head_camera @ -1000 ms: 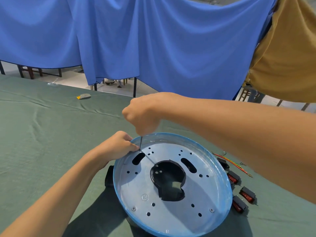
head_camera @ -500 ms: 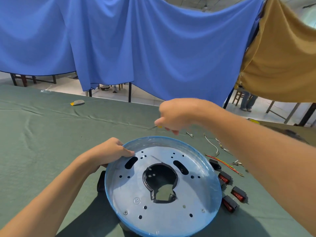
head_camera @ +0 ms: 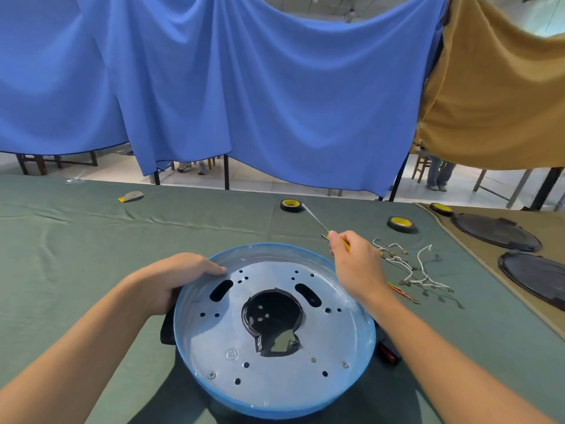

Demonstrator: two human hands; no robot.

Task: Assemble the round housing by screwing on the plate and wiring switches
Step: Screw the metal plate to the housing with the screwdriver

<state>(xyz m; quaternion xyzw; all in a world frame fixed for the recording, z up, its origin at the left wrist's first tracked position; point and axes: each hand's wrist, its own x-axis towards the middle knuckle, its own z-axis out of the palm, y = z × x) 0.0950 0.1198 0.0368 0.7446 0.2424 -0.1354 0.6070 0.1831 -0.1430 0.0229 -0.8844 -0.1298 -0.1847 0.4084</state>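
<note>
Green cloth (head_camera: pixel 76 270) covers the table; a blue drape (head_camera: pixel 244 102) and a tan drape (head_camera: pixel 495 102) hang behind it.

- Round housing (head_camera: pixel 269 410), blue-rimmed, sits in the lower centre of the frame. The metal plate (head_camera: pixel 321 347) lies inside it, with two screw heads (head_camera: pixel 211 375) showing near its lower edge.
- Left hand (head_camera: pixel 174 276) is at the housing's upper-left rim. Its fingers are curled over the edge and gripping it, fingertips (head_camera: pixel 221 270) resting just inside. The forearm comes in from the lower left.
- Right hand (head_camera: pixel 357 267) is raised over the upper-right rim, not touching the plate. Its fingers are closed together, pinching the yellow handle of a screwdriver (head_camera: pixel 318 220). The thin shaft points up and left, away from the housing, toward a tape roll (head_camera: pixel 292 205).
- Loose wires (head_camera: pixel 409 270) lie right of the right hand.
- A second tape roll (head_camera: pixel 401 224) sits beyond the wires.
- Black discs (head_camera: pixel 495 231) are at the right edge.
</note>
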